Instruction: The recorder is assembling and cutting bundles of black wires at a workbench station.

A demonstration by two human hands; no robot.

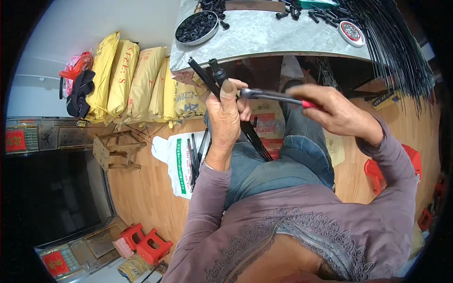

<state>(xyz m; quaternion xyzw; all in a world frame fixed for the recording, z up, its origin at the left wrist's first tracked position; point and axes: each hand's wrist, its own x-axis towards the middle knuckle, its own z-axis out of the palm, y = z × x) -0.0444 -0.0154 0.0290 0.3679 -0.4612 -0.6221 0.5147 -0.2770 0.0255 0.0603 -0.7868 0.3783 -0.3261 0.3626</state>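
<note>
My left hand (222,113) is closed around a black umbrella frame (255,140), a slim bundle of rods and ribs held at a slant above my lap. Black tubular ends (216,67) stick up past the thumb. My right hand (332,111) grips pliers (276,95) with a red-tipped handle; some of its fingers are blurred. The pliers' jaws reach the fingers of my left hand, at the upper part of the frame. What the jaws pinch, if anything, is too small to make out.
Ahead is a grey marbled table (255,35), bearing a dish of small black parts (197,27), a small round dish (352,33) and long black rods (394,42). Yellow sacks (123,78) and a wooden stool (118,148) stand left; red plastic stools (153,246) are lower left.
</note>
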